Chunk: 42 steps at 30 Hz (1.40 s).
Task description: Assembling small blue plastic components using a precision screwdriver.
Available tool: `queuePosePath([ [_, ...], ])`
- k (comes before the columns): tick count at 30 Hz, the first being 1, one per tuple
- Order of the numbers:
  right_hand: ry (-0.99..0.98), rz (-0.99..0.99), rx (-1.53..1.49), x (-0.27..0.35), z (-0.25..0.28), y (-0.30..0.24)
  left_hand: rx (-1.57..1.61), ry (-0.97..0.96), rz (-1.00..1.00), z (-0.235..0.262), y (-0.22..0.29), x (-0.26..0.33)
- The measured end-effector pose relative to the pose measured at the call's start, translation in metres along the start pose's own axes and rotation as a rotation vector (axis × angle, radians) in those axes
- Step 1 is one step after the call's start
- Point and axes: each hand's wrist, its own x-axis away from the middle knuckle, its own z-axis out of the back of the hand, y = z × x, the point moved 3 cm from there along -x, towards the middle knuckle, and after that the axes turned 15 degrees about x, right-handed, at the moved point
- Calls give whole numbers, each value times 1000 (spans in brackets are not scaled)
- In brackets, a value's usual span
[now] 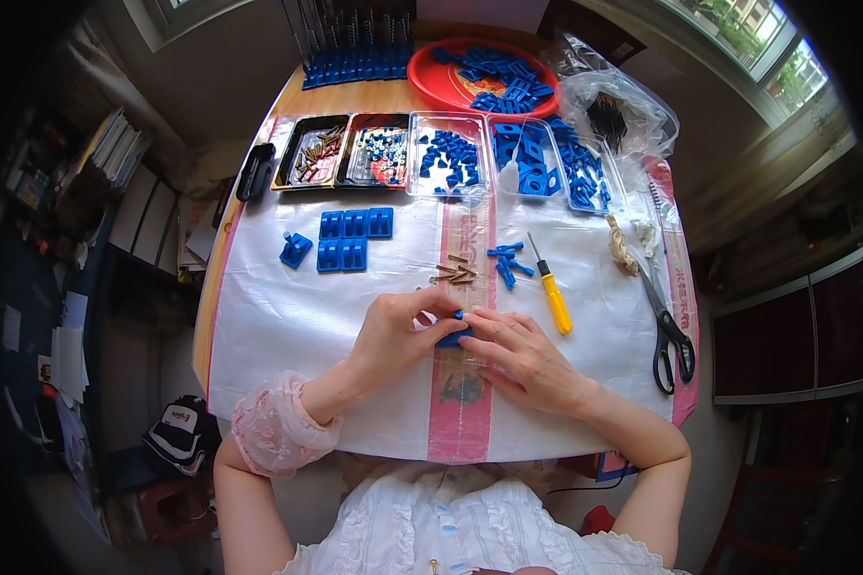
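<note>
A small blue plastic part [454, 339] lies at the middle of the table between my two hands, largely covered by fingers. My left hand [399, 331] pinches it from the left with thumb and forefinger. From the right, the fingers of my right hand [525, 359] press together against the same part. Just beyond my fingertips is a loose group of brass-coloured pins [458, 271]. Several slim blue plastic pieces [511, 264] lie to their right. A screwdriver [556, 305] with a yellow handle rests beyond my right hand.
Blue blocks [353, 254] sit in rows at left, a single block [295, 249] beside them. Trays of brass parts [318, 151] and blue pieces [448, 163] line the back, before a red basin [431, 91]. Black-handled scissors [673, 350] lie at right.
</note>
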Motion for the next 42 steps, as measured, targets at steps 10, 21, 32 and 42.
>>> queuePosePath([
  [10,-7,-5,-3,0,0,0,-351,-142,-206,-2,8,7],
  [21,2,-4,6,2,1,-2,-324,-151,-196,-5,7,5],
  [32,16,-15,-1,2,2,-2,-317,-313,-121,5,-1,1],
  [42,53,-34,4,3,4,2,-286,-238,-112,0,4,2],
])
